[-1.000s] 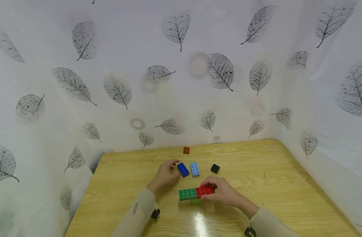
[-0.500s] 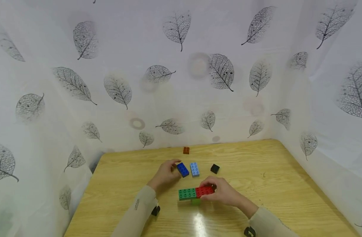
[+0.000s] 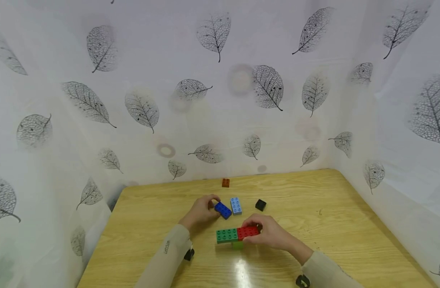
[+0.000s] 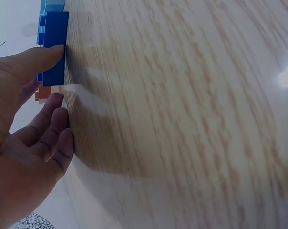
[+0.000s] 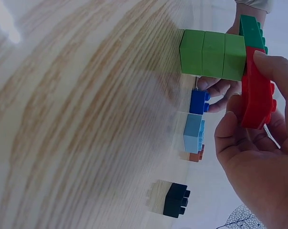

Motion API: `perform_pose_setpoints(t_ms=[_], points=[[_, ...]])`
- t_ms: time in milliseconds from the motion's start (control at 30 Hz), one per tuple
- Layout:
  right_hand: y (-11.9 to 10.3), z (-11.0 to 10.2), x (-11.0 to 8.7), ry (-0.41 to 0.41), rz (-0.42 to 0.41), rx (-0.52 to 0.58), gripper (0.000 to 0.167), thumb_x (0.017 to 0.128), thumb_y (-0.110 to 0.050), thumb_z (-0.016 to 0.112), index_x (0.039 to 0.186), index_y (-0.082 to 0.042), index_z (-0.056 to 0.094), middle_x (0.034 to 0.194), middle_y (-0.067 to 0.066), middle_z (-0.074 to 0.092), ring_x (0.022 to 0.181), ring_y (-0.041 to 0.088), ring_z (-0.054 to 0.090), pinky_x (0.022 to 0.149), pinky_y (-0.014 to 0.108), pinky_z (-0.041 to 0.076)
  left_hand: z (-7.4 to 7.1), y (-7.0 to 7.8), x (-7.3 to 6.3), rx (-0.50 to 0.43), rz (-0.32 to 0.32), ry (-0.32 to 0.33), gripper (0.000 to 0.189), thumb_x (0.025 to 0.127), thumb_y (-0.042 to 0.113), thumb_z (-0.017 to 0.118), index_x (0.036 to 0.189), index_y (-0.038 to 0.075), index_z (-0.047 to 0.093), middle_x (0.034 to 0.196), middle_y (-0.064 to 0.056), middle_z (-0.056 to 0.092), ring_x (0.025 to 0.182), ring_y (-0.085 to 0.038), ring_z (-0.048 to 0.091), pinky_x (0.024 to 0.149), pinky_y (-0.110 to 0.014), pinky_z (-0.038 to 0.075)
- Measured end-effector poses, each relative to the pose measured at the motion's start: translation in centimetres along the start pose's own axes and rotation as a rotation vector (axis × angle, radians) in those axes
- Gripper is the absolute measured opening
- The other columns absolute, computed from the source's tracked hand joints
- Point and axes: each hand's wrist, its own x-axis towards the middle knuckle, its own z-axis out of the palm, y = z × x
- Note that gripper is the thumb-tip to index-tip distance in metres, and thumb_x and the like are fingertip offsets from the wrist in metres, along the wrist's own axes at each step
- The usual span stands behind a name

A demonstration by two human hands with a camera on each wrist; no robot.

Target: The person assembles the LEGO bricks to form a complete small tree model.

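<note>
My left hand (image 3: 202,210) pinches a dark blue toy brick (image 3: 223,210) between thumb and forefinger. In the left wrist view, the thumb lies on the long side of that blue brick (image 4: 56,52), while the other fingers curl below it. With my right hand (image 3: 268,234) I grip a red brick (image 3: 247,233), thumb on one side and fingers on the other. End to end with it is a green brick (image 3: 226,236). Both sit atop a column of light green bricks (image 5: 213,55), standing on the table and partly hidden in the head view.
A light blue brick (image 3: 236,206) lies just right of the dark blue one. Further back is a small orange-brown brick (image 3: 225,183), and a black brick (image 3: 261,205) lies to the right. A leaf-print curtain (image 3: 212,112) surrounds the wooden table (image 3: 306,196).
The dark blue brick has turned slightly, its near end swinging a little toward me and right, as my left thumb and forefinger closed on it. My right hand has stayed on the red brick.
</note>
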Motion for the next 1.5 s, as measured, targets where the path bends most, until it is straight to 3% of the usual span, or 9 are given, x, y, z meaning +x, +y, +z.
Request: perform_pose_setpoints(t_ms=[267, 500, 733, 1167, 1500], points=[[0.1, 0.0, -0.1, -0.002, 0.002, 0.010, 0.033, 0.090, -0.033, 0.085, 0.117, -0.021, 0.073, 0.112, -0.004, 0.071, 0.094, 0.004, 0.060, 0.079, 0.022, 0.051, -0.1, 0.2, 0.0, 0.075, 0.041, -0.040, 0.053, 0.089, 0.013, 0.082, 0.139, 0.013, 0.067, 0.102, -0.004, 0.065, 0.091, -0.017, 0.056, 0.082, -0.038, 0.050], [-0.1, -0.1, 0.1, -0.007, 0.021, 0.001, 0.033, 0.090, -0.035, 0.085, 0.117, -0.023, 0.072, 0.112, -0.006, 0.070, 0.095, 0.006, 0.060, 0.080, 0.023, 0.050, -0.3, 0.2, -0.5, 0.059, 0.034, -0.042, 0.032, 0.088, 0.015, 0.084, 0.118, 0.018, 0.071, 0.101, -0.002, 0.065, 0.092, -0.017, 0.058, 0.084, -0.039, 0.051], [0.0, -0.1, 0.2, -0.014, 0.039, -0.010, 0.032, 0.090, -0.036, 0.085, 0.117, -0.026, 0.072, 0.113, -0.007, 0.069, 0.097, 0.007, 0.060, 0.081, 0.023, 0.050, -1.0, 0.4, -1.3, 0.016, 0.055, -0.035, 0.034, 0.085, 0.022, 0.088, 0.114, 0.017, 0.070, 0.101, 0.001, 0.067, 0.093, -0.015, 0.060, 0.084, -0.033, 0.053], [-0.1, -0.2, 0.0, -0.009, 0.011, -0.008, 0.033, 0.089, -0.033, 0.085, 0.118, -0.022, 0.072, 0.111, -0.004, 0.070, 0.094, 0.007, 0.058, 0.079, 0.023, 0.050, -2.5, 3.0, -3.7, -0.055, 0.179, 0.004, 0.033, 0.085, 0.025, 0.088, 0.112, 0.016, 0.071, 0.104, 0.004, 0.072, 0.098, -0.021, 0.067, 0.086, -0.032, 0.056], [-0.3, -0.2, -0.1, -0.002, -0.013, 0.014, 0.034, 0.089, -0.031, 0.086, 0.118, -0.020, 0.072, 0.111, -0.001, 0.070, 0.093, 0.006, 0.057, 0.078, 0.023, 0.049, -2.2, 4.5, -5.6, -0.065, 0.240, -0.022, 0.031, 0.086, 0.031, 0.087, 0.109, 0.020, 0.071, 0.099, 0.008, 0.071, 0.095, -0.022, 0.068, 0.079, -0.026, 0.052]])
